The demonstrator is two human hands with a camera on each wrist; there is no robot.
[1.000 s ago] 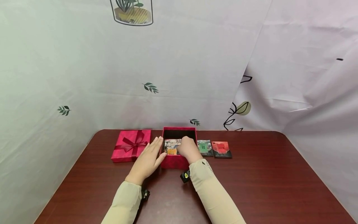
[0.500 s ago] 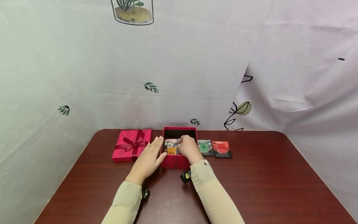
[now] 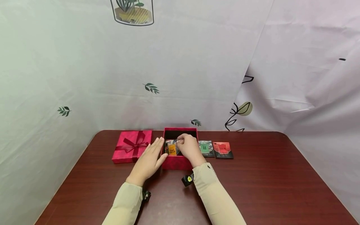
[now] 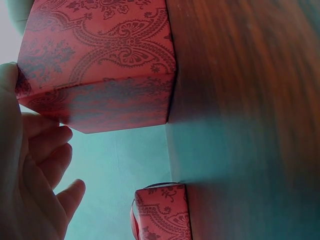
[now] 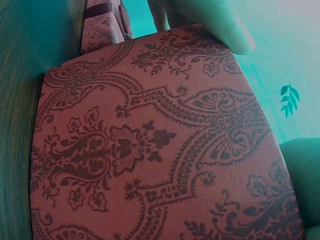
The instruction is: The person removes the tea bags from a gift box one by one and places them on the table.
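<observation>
A red patterned gift box (image 3: 177,163) stands lidless at the far middle of the table, its inside dark. My left hand (image 3: 147,162) lies along its left side with straight fingers, the thumb near the front corner; the left wrist view shows fingertips touching the box (image 4: 100,60). Reaching over the front wall, my right hand (image 3: 189,149) pinches a small sachet with an orange label (image 3: 172,150) at its upper right edge. This sachet leans slightly inside the box. Its lower part is hidden. In the right wrist view the box's front wall (image 5: 145,145) blocks the box's contents.
Left of the box lies its red lid (image 3: 132,146) with a dark red ribbon bow. To the right, a sachet with a green label (image 3: 206,148) and a red one (image 3: 222,150) lie side by side on the brown table (image 3: 261,181). A pale printed curtain hangs behind.
My right hand has risen slightly and shifted left, with thumb and finger now visible at the sachet's edge. The orange-labelled sachet has turned a little. My left hand has stayed put.
</observation>
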